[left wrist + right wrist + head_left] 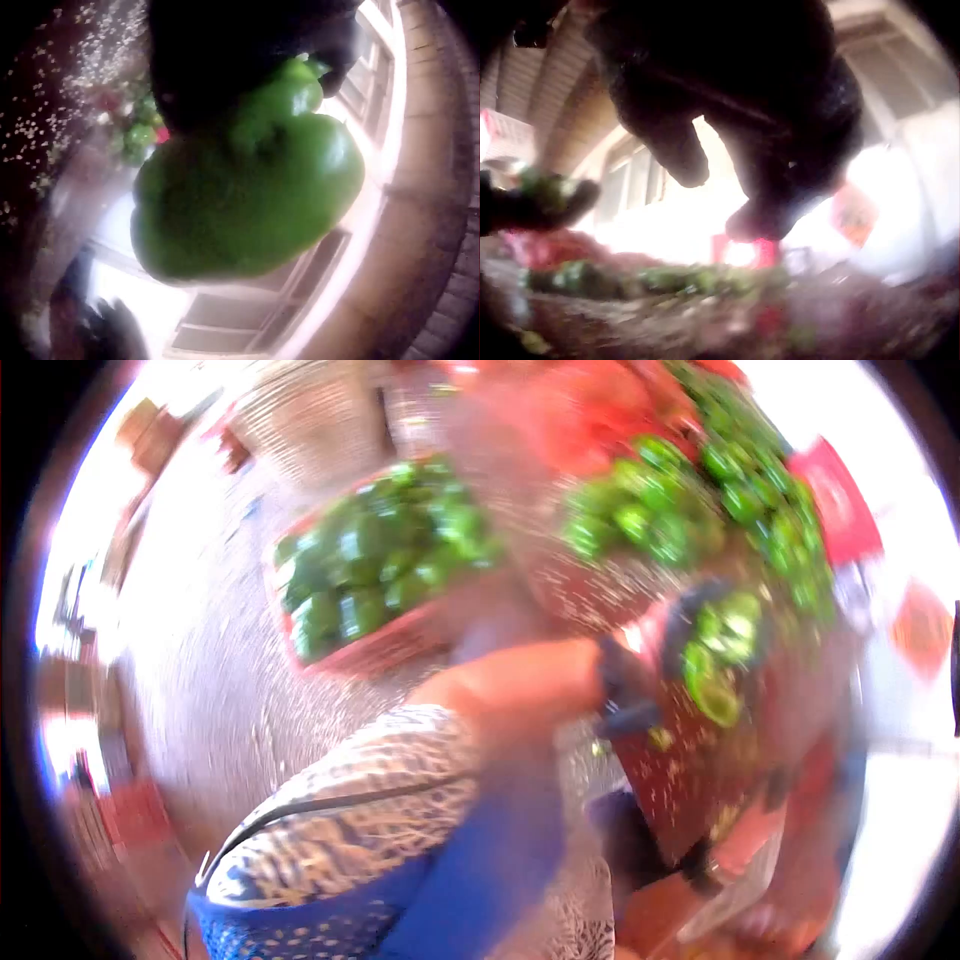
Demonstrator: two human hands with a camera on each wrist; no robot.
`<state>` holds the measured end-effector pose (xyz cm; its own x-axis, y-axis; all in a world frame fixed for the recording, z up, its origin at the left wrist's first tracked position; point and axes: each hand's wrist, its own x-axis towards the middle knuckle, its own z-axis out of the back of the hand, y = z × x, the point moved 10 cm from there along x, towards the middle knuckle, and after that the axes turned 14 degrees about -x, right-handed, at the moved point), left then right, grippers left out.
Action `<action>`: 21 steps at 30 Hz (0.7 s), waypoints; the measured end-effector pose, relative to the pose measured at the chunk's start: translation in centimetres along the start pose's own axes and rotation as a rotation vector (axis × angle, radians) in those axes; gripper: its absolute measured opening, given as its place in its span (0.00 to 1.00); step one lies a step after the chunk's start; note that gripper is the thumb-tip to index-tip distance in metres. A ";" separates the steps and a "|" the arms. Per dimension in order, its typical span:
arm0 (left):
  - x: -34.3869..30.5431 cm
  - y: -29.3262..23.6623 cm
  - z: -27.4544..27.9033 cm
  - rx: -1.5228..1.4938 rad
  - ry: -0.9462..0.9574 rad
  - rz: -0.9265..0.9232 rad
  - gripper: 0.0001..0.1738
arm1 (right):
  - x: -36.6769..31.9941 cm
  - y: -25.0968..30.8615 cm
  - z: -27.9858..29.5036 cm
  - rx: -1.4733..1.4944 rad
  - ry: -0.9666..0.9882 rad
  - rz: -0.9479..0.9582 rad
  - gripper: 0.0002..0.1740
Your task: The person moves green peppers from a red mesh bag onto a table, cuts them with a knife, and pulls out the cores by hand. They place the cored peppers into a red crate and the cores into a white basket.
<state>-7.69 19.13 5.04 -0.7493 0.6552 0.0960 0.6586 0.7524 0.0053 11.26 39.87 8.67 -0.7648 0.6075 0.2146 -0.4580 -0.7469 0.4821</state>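
In a dark glove, my left hand (pixel 690 625) holds several green pepper pieces (pixel 715 695) above a reddish-brown surface in the head view. The left wrist view has a large green pepper (pixel 247 202) against the dark glove (pixel 225 60), which hides the fingers. My right hand (pixel 742 97), also dark-gloved, fills the upper right wrist view with its fingers apart and nothing visible between them. In the head view that hand (pixel 778 788) is blurred, low on the right, below the left hand and apart from it.
A red crate (pixel 375 652) of green peppers stands on the floor at left. More peppers (pixel 645 510) lie in a heap on the seed-strewn surface, with a row (pixel 790 550) behind them. A woven basket (pixel 310 420) stands at the top. Another person's hand may show at lower right.
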 end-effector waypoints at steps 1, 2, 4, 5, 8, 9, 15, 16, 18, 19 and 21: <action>-0.7 -1.6 -1.8 -0.024 0.042 -0.048 0.25 | 0.0 1.4 -3.2 -0.161 0.073 0.162 0.32; -1.7 -3.4 -3.3 -0.042 0.078 -0.091 0.25 | -0.2 1.9 -6.7 -0.172 0.137 0.259 0.32; -4.2 -7.7 -5.9 -0.001 0.139 -0.203 0.25 | -1.1 1.8 -12.1 -0.224 0.242 0.397 0.34; -5.6 -10.3 -6.8 0.062 0.168 -0.283 0.25 | -1.8 2.6 -13.2 -0.238 0.267 0.388 0.34; -13.7 -19.6 -10.1 0.507 0.160 -0.638 0.26 | -3.0 5.2 -15.7 -0.423 0.324 0.392 0.38; -16.2 -22.2 -10.5 0.637 0.209 -0.676 0.27 | -2.9 5.3 -16.3 -0.471 0.354 0.407 0.39; -22.9 -41.5 0.3 1.155 -0.650 -0.870 0.27 | -2.5 2.4 -18.4 -0.726 0.394 0.385 0.39; -23.2 -42.7 0.9 1.311 -0.838 -0.900 0.30 | -2.7 2.6 -18.3 -0.736 0.383 0.392 0.38; -21.1 -42.6 6.0 1.838 -0.999 -0.577 0.35 | -3.2 3.3 -18.0 -0.758 0.356 0.407 0.37; -20.7 -42.6 8.9 2.018 -1.062 -0.456 0.35 | -3.1 3.1 -17.9 -0.767 0.346 0.394 0.37; -20.0 -41.9 13.7 2.092 -1.078 -0.241 0.36 | -3.0 2.0 -18.4 -0.784 0.330 0.361 0.36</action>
<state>-21.23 -24.60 -10.78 -0.9826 -0.1515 -0.1079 0.1800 -0.6283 -0.7569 4.31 31.61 -6.62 -0.9561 0.2843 -0.0711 -0.2503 -0.9185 -0.3062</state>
